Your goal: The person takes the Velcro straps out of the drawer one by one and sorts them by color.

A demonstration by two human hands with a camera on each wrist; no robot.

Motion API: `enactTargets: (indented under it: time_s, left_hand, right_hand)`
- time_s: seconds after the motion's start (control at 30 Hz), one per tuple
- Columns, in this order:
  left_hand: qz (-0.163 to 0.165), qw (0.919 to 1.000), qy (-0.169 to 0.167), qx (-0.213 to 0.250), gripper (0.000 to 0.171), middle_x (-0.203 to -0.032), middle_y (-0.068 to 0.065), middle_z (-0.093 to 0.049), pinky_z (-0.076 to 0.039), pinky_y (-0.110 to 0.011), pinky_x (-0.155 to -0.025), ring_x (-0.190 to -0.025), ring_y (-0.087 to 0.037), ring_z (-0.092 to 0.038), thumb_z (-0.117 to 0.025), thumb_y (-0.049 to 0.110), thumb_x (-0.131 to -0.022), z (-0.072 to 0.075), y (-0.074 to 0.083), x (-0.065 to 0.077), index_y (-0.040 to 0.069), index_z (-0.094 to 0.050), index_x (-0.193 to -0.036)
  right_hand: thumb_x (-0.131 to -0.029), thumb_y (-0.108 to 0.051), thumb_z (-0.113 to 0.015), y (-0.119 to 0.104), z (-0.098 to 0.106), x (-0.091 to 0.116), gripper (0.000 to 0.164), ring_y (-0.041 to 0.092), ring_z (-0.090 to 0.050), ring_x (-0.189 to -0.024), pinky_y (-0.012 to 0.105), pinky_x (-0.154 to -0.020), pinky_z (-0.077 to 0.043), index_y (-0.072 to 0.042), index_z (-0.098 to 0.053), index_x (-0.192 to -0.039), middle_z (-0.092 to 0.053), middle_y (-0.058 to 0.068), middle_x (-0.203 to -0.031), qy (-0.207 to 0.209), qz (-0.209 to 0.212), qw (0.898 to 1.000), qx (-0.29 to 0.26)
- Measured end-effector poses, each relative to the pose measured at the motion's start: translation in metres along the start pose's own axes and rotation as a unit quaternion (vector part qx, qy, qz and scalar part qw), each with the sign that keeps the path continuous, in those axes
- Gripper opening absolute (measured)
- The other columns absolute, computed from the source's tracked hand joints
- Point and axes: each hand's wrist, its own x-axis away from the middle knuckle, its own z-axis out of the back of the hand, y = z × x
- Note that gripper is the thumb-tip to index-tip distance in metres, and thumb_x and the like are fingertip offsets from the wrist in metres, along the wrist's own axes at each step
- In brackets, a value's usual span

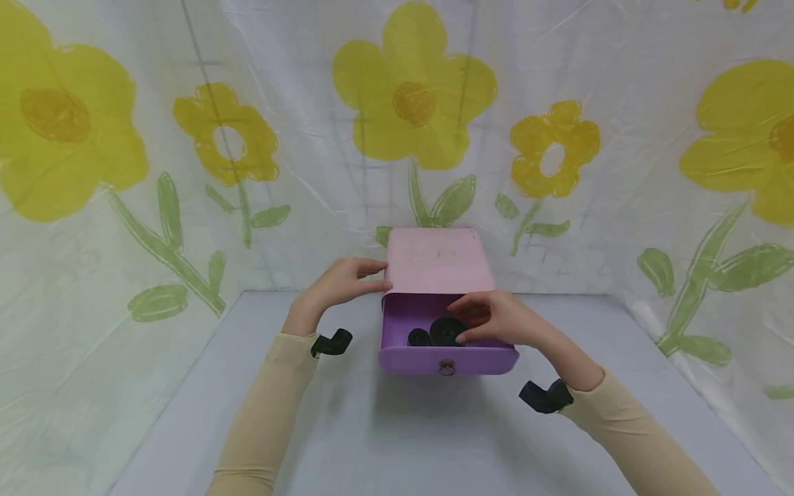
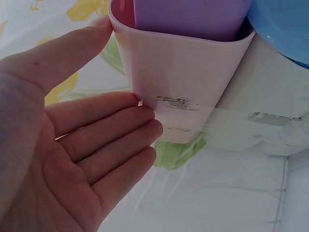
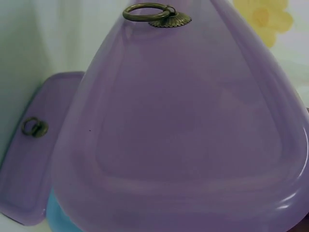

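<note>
A pink box (image 1: pixel 440 258) has its purple drawer (image 1: pixel 448 361) pulled out. Inside lie a larger black roll (image 1: pixel 444 331) and a smaller black roll (image 1: pixel 418 337), their lower edges hidden by the drawer front. My left hand (image 1: pixel 341 282) touches the box's left side with thumb and fingertips, fingers nearly straight. Up close in the left wrist view, the left hand (image 2: pixel 91 130) rests its fingertips against the pink wall. My right hand (image 1: pixel 493 318) reaches over the drawer, thumb tip at the larger roll's right edge and bent fingers above it. The right wrist view does not show this hand.
A brass ring pull (image 3: pixel 149 13) hangs on the drawer front. The right wrist view shows another purple drawer front (image 3: pixel 36 150) beside it. A blue rounded thing (image 2: pixel 285 29) is next to the box. Behind the table (image 1: pixel 434 441) hangs a flowered sheet (image 1: pixel 310 207).
</note>
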Motion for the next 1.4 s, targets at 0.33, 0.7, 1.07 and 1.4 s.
enactTargets:
  time_s: [0.33,0.7,1.07,1.4]
  left_hand:
    - [-0.007,1.0,0.003,-0.002,0.064,-0.135,-0.008,-0.056,-0.044,-0.041,-0.104,-0.125,-0.026,-0.053,-0.067,0.051,-0.083,0.0,0.0,0.0,0.014,-0.056,-0.134]
    - [0.003,1.0,-0.002,0.005,0.066,-0.136,-0.006,-0.056,-0.044,-0.042,-0.103,-0.126,-0.026,-0.052,-0.066,0.055,-0.082,0.0,-0.001,-0.001,0.018,-0.055,-0.135]
    - [0.004,1.0,-0.001,0.003,0.066,-0.136,-0.006,-0.056,-0.044,-0.041,-0.103,-0.126,-0.025,-0.052,-0.066,0.056,-0.081,0.0,-0.001,-0.001,0.018,-0.055,-0.135]
    - [-0.005,1.0,0.001,0.0,0.067,-0.135,-0.006,-0.056,-0.044,-0.041,-0.103,-0.125,-0.025,-0.053,-0.066,0.057,-0.081,-0.001,-0.001,-0.001,0.017,-0.055,-0.135]
  right_hand:
    - [-0.074,-0.025,-0.082,0.002,-0.005,-0.004,0.052,0.022,-0.066,-0.102,0.034,-0.086,-0.055,-0.008,-0.064,-0.12,-0.065,0.009,-0.119,0.0,0.013,0.999,0.042]
    - [-0.075,-0.016,-0.081,0.0,-0.007,-0.008,0.056,0.025,-0.061,-0.112,0.035,-0.088,-0.054,-0.008,-0.059,-0.126,-0.06,0.01,-0.126,-0.038,0.038,0.996,0.064]
    - [-0.074,-0.02,-0.082,0.002,-0.009,-0.012,0.059,0.02,-0.06,-0.108,0.034,-0.087,-0.053,-0.011,-0.059,-0.128,-0.06,0.007,-0.126,-0.052,0.031,0.993,0.098]
    - [-0.073,-0.022,-0.083,0.002,-0.01,-0.012,0.058,0.017,-0.061,-0.102,0.031,-0.083,-0.052,-0.012,-0.061,-0.125,-0.062,0.006,-0.124,-0.05,0.021,0.99,0.129]
